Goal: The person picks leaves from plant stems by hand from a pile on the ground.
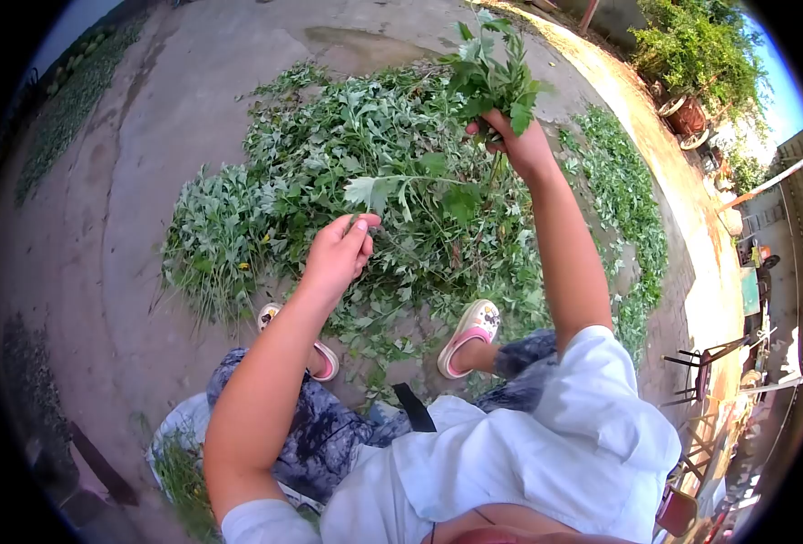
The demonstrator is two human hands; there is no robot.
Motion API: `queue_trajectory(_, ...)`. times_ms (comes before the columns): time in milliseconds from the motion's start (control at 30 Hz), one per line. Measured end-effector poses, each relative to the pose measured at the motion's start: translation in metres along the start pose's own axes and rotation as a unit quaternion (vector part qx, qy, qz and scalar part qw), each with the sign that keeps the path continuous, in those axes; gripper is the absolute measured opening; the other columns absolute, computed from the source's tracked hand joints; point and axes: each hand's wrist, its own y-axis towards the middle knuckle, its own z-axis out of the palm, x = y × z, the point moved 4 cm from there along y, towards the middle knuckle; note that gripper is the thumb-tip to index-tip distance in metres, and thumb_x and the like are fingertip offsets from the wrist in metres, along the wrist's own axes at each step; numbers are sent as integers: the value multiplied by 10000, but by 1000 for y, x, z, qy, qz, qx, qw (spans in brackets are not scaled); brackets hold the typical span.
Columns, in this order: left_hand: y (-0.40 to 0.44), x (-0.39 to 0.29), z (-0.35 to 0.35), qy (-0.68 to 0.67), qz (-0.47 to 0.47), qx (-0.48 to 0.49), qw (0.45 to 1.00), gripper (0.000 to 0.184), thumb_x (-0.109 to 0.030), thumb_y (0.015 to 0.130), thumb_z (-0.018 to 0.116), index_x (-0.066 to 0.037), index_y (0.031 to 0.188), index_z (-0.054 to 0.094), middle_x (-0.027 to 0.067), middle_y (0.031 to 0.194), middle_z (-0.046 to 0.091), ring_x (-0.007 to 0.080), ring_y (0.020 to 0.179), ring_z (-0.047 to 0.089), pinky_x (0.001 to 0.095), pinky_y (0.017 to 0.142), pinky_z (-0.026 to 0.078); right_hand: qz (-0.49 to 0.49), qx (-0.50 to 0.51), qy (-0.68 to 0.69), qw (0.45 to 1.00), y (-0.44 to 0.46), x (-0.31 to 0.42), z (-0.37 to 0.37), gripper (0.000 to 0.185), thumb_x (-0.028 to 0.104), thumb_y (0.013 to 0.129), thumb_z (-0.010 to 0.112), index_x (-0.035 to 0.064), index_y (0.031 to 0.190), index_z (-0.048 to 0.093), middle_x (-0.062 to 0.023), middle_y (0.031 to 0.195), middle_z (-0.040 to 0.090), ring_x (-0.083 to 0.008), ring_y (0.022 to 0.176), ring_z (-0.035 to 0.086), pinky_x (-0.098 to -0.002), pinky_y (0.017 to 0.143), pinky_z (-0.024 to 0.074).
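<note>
My left hand point(339, 256) is closed in a pinch at the near side of a large pile of cut leafy stems point(356, 136). A pale leaf point(371, 191) shows just above its fingertips, with a thin stem running right. Farther up and to the right, my right hand point(516, 143) is wrapped round the stems of a bunch of green leaves point(492, 72), held upright above the pile. A few long stems hang below that fist. What sits between the left fingertips is mostly hidden.
Shoes point(474, 334) stand at the pile's near edge. More greenery point(623, 190) lies in a strip on the right, and another strip point(75, 100) at far left. A potted bush point(700, 54) is at upper right; a chair point(705, 367) stands at right.
</note>
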Motion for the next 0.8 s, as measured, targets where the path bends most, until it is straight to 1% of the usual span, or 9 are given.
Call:
queue_trajectory(100, 6, -2, 0, 20, 31, 8, 999, 250, -226, 909, 399, -25, 1009, 510, -66, 572, 360, 20, 440, 296, 184, 399, 222, -57, -89, -20, 994, -6, 18, -7, 210, 169, 791, 554, 45, 959, 533, -59, 797, 616, -126, 719, 565, -249, 503, 406)
queue_trajectory(200, 15, -2, -1, 82, 73, -34, 993, 278, -294, 892, 437, -39, 897, 547, -85, 513, 306, 17, 399, 251, 195, 374, 188, -343, -197, -480, 783, -14, 40, -5, 203, 105, 647, 640, 25, 808, 546, -148, 769, 588, -318, 754, 558, -363, 638, 451)
queue_trajectory(333, 18, -9, 7, 132, 135, -58, 980, 356, -366, 868, 471, -52, 724, 558, -95, 452, 283, 16, 369, 222, 202, 364, 164, -206, -176, -524, 807, -2, 29, -17, 138, 86, 648, 605, 37, 768, 556, -157, 757, 580, -330, 738, 558, -382, 622, 449)
queue_trajectory(433, 14, -16, 12, 150, 104, -64, 981, 406, -373, 854, 485, -32, 662, 593, -50, 478, 348, 55, 461, 314, 239, 463, 275, -312, -218, -405, 831, -9, 39, -32, 121, 105, 656, 598, 34, 749, 565, -161, 743, 580, -346, 728, 559, -398, 622, 448)
queue_trajectory(500, 17, -12, 15, 150, 103, -58, 982, 410, -375, 855, 484, -30, 664, 600, -51, 464, 342, 51, 463, 316, 237, 459, 268, -300, -160, -491, 802, -6, 34, -33, 131, 130, 667, 597, 27, 746, 577, -158, 735, 590, -355, 720, 561, -404, 619, 445)
queue_trajectory(600, 21, -17, 19, 146, 151, -52, 976, 379, -368, 875, 455, -39, 748, 596, -92, 452, 298, 14, 391, 254, 193, 383, 190, -211, -216, -437, 847, -8, 27, -40, 191, 152, 672, 609, 10, 799, 595, -190, 747, 587, -358, 718, 561, -393, 623, 446)
queue_trajectory(667, 19, -20, 25, 156, 204, -44, 965, 371, -351, 890, 426, -35, 844, 615, -85, 471, 316, 16, 413, 278, 189, 400, 221, -186, -136, -438, 869, -5, 8, -40, 204, 141, 663, 611, 8, 817, 594, -200, 738, 581, -376, 717, 549, -393, 622, 446)
queue_trajectory(700, 18, -18, 29, 160, 200, -40, 966, 371, -351, 890, 426, -35, 844, 615, -85, 471, 316, 16, 413, 278, 189, 400, 221, 8, -11, -496, 868, 2, -16, -39, 202, 131, 666, 603, 5, 823, 589, -205, 724, 579, -378, 703, 551, -385, 620, 444)
queue_trajectory(800, 22, -16, 31, 157, 195, -40, 967, 345, -314, 907, 389, -37, 950, 591, -74, 514, 354, 18, 446, 306, 190, 412, 251, -196, -222, -375, 879, -18, -2, -43, 184, 113, 683, 590, -11, 818, 582, -193, 707, 588, -324, 660, 580, -367, 594, 439)
